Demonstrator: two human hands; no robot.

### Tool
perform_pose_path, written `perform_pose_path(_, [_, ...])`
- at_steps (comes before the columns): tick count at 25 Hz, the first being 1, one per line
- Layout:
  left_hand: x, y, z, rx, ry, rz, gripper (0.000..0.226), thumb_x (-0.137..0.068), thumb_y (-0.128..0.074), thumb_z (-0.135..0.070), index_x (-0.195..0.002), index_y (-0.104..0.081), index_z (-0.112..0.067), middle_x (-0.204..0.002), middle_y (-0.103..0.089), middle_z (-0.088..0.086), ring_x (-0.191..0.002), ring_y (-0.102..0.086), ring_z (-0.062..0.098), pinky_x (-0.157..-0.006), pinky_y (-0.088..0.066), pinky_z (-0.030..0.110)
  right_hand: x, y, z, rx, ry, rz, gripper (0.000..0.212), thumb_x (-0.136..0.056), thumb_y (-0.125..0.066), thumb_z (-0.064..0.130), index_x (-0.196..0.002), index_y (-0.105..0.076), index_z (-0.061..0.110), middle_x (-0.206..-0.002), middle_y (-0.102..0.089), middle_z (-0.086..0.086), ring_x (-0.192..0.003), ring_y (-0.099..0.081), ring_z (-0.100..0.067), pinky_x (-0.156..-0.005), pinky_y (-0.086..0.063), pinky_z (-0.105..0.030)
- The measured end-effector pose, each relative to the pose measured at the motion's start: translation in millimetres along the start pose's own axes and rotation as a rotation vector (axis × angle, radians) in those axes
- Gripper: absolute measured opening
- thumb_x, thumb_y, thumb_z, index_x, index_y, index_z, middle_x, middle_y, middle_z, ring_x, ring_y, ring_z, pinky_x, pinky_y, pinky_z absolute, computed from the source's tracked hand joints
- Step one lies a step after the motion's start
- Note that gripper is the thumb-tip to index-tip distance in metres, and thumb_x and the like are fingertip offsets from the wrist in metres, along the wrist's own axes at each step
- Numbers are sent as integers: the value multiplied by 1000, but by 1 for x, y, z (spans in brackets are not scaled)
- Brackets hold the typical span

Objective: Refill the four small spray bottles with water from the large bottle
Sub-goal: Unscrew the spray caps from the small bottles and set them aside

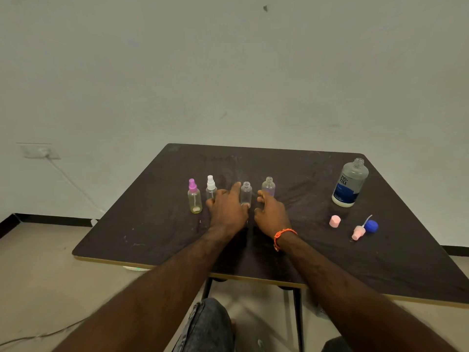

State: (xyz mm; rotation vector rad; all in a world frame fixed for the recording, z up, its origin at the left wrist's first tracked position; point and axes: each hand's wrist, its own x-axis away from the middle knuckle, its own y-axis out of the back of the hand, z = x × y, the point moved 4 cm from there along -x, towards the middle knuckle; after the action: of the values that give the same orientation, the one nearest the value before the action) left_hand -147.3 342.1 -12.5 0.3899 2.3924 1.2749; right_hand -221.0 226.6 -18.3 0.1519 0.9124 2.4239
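Note:
Four small bottles stand in a row mid-table: a yellowish one with a purple spray top (pixel 195 199), a clear one with a white spray top (pixel 211 187), a clear uncapped one (pixel 246 193) and a purple-tinted uncapped one (pixel 268 185). My left hand (pixel 227 210) holds the clear uncapped bottle, index finger up its left side and a fingertip at its base. My right hand (pixel 270 215) sits just right of it, fingers loosely curled near the purple-tinted bottle's base, holding nothing I can see. The large bottle (pixel 350 182) with a blue label stands uncapped at the far right.
A pink cap (pixel 334 221), a pink spray head with its tube (pixel 358 232) and a blue cap (pixel 371 226) lie in front of the large bottle. The dark table (pixel 157 240) ends close to my knees; a wall stands behind it.

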Motion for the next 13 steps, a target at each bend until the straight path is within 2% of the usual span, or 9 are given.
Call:
perform_pose_path(5, [-15, -5, 5, 14, -16, 39, 57, -101, -61, -26, -156, -43, -25, -130, -70, 2, -134, -53, 29, -104, -34, 53, -3, -7, 4, 35, 25, -6, 53, -89, -51, -1, -141, -51, 11, -133, -63, -10, -122, -60, -28, -103, -49, -42])
perform_pose_path(9, [-22, -15, 6, 13, -31, 40, 49, -100, -61, -19, -147, -50, -25, -119, -73, 1, -126, -59, 29, -103, -36, 56, -11, -9, 6, 47, 47, 1, 42, -88, -49, -5, -128, -59, 5, -119, -69, -14, -109, -66, -29, -93, -52, -37])
perform_pose_path(13, [-32, -25, 3, 26, -50, 84, 64, -100, -58, -15, -159, -35, -20, -129, -70, 6, -132, -54, 34, -106, -38, 56, -20, -11, 9, 72, 60, 13, 26, -95, -51, 6, -118, -60, 12, -103, -70, -12, -95, -68, -30, -76, -47, -29])
